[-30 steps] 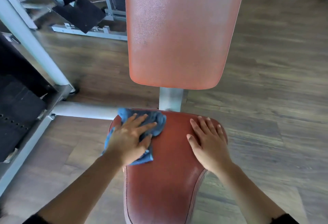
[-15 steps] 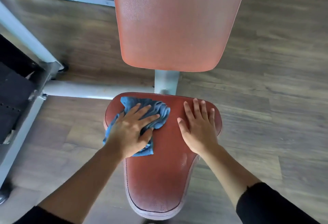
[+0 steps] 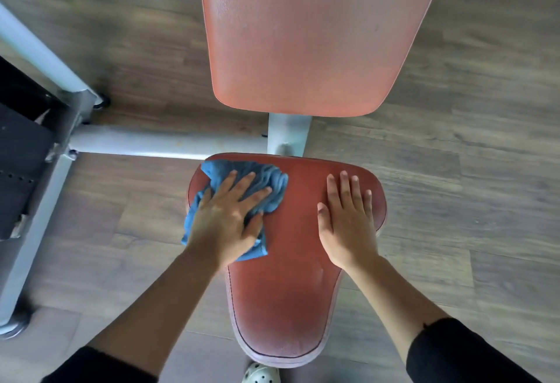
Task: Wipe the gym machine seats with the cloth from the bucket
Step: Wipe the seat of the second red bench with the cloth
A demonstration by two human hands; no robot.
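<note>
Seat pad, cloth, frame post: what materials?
Seat pad: looks like red vinyl or faux leather; grained surface, slight sheen, stitched seam near the edge.
Cloth: blue, soft ribbed pile that bunches up; probably microfibre.
Frame post: likely painted metal; smooth grey semi-gloss coat.

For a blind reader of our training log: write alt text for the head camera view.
A person's left hand presses a blue cloth flat on the wide end of a red gym seat, while the right hand rests flat on the seat beside it. A red backrest stands beyond, on a grey frame over wood floor.
</note>
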